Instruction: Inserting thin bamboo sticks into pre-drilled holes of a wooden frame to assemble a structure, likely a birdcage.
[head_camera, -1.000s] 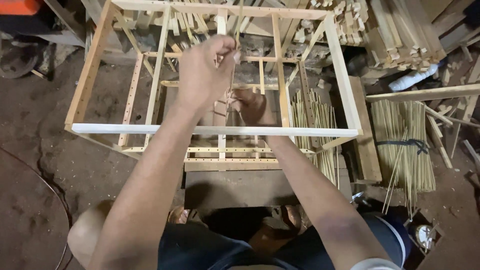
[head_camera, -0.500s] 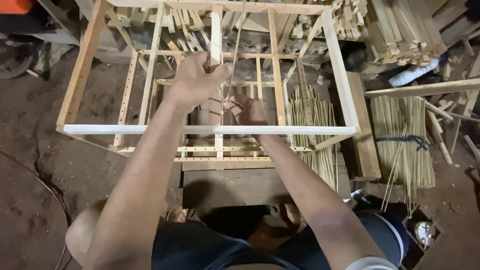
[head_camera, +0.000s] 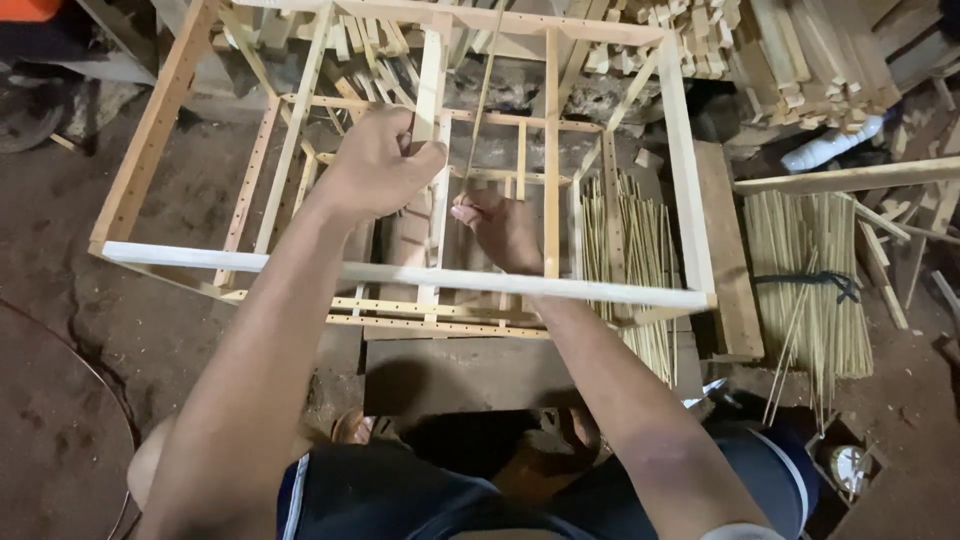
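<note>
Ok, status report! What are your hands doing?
Left hand gripping wooden frame upright. Right hand pinching thin bamboo stick inside. Nothing blocking.

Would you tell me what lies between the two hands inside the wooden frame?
In the head view, a thin stick runs between left hand and right hand.

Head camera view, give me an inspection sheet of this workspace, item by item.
Surface: dirt floor, a wooden block under the frame.
Job's things: open wooden slat frame with drilled rails; thin stick running up through it.
Clutter: tied stick bundle, loose sticks, stacked slats.
Hands: left hand grips an upright slat; right hand pinches the thin stick inside the frame.
Cables: thin curved line on the floor at left; kind unclear.
Surroundings: white bottle.
</note>
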